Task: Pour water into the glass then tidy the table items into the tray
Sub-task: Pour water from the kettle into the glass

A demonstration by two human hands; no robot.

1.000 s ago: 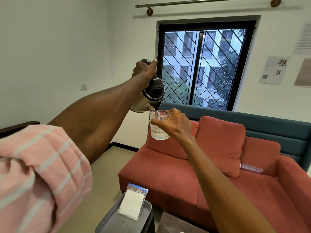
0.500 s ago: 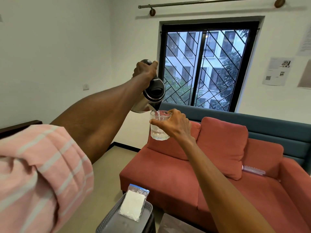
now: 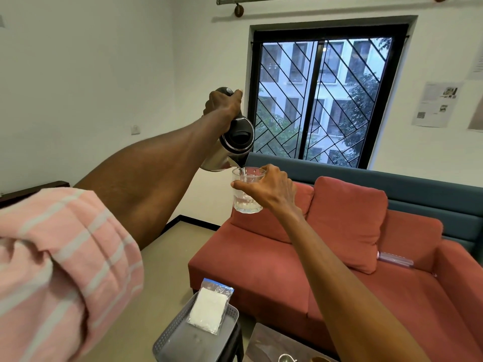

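Note:
My left hand (image 3: 222, 103) grips the black handle of a steel kettle (image 3: 230, 147), tipped spout-down over a clear glass (image 3: 245, 194). A thin stream of water runs from the spout into the glass, which is partly filled. My right hand (image 3: 271, 189) holds the glass from its right side, raised in the air in front of the sofa. Low in the view, a grey perforated tray (image 3: 170, 335) stands on a dark stool and carries a clear zip bag of white powder (image 3: 210, 307).
A red sofa (image 3: 287, 273) with cushions and a teal back fills the right side. A corner of a dark table (image 3: 264, 343) with metal items (image 3: 286, 358) shows at the bottom edge. A barred window (image 3: 324, 100) is behind. A pinkish object (image 3: 396, 258) lies on the sofa.
The kettle and glass stay in nearly the same pose while water keeps pouring. The view has shifted slightly.

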